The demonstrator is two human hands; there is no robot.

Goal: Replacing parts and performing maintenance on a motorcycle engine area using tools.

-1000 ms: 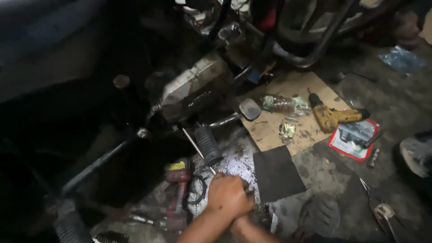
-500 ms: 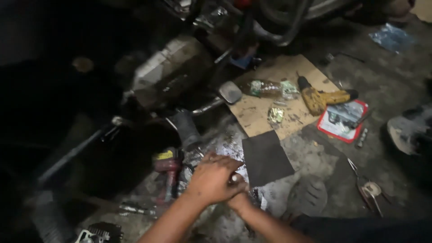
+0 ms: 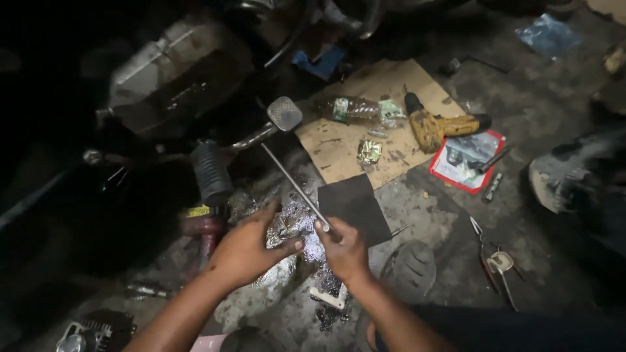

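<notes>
floor [image 3: 561,111] | cardboard [image 3: 365,124] | dark sheet [image 3: 355,205] | pliers [image 3: 499,261]

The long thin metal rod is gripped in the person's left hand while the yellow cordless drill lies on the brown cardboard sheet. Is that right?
Not quite. The head view shows the long thin metal rod gripped in the right hand, not the left. The left hand is open, fingers spread over the wet, shiny patch of floor. The yellow cordless drill does lie on the brown cardboard sheet.
</notes>
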